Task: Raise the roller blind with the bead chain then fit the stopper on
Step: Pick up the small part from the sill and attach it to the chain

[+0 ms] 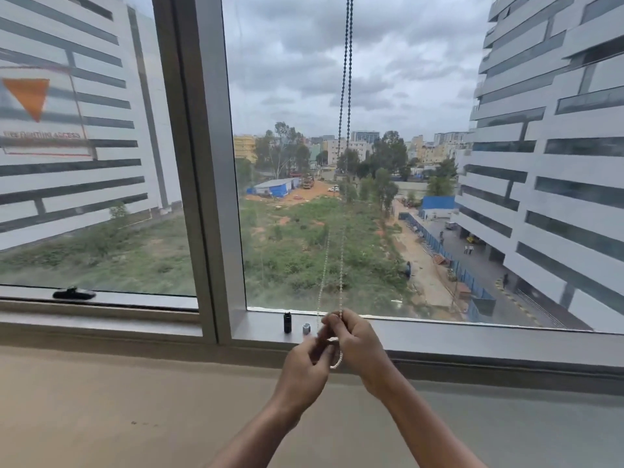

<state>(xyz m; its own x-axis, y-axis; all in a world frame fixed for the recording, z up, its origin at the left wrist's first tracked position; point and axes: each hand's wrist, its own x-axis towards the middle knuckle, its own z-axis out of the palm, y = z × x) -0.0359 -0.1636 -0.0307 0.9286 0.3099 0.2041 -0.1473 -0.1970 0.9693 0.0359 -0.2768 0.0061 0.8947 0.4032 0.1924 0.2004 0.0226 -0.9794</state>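
The bead chain [345,96] hangs as two strands from the top of the window down to the sill. My right hand [358,346] pinches the chain near its bottom loop, which dangles just below my fingers. My left hand [305,364] is closed right beside it, fingertips touching the chain; what it pinches is blurred. A small dark cylinder [287,322] and a small grey stopper piece [306,329] stand on the window frame just left of my hands. The roller blind itself is out of view above.
A grey window mullion [209,163] stands left of the chain. A black window handle [73,293] lies on the lower left frame. The beige sill [135,400] stretches below my forearms. Buildings and a green lot show through the glass.
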